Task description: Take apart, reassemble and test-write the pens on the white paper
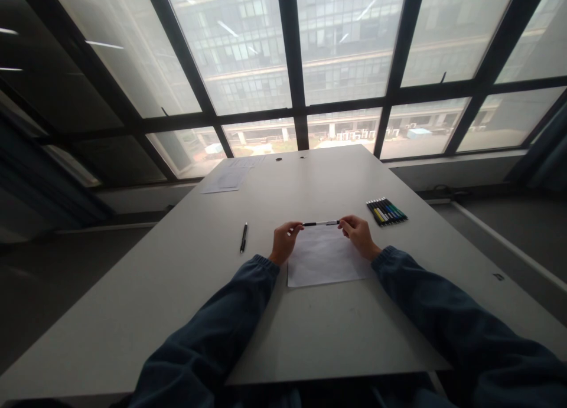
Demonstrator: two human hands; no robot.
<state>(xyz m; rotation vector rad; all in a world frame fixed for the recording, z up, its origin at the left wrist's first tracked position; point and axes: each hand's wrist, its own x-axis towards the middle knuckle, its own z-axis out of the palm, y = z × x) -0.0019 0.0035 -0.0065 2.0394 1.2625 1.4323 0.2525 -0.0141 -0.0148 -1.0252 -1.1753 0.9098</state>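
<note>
A pen (pixel 319 223) with a black end and a white or clear barrel is stretched level between my two hands. My left hand (pixel 284 241) pinches its black end. At the other end, my right hand (pixel 358 235) grips it between thumb and fingers. Beneath them a white sheet of paper (pixel 325 263) lies on the table. To the left of my left hand, apart from it, rests a black pen (pixel 243 238). Beyond my right hand sits a row of several pens (pixel 387 212) with black, yellow, blue and green barrels, side by side.
The white table (pixel 177 290) reaches toward large dark-framed windows (pixel 296 111). Printed sheets (pixel 227 178) lie at its far left. Small holes (pixel 279 159) show near the far edge, and a small dark mark (pixel 498 276) is at the right edge.
</note>
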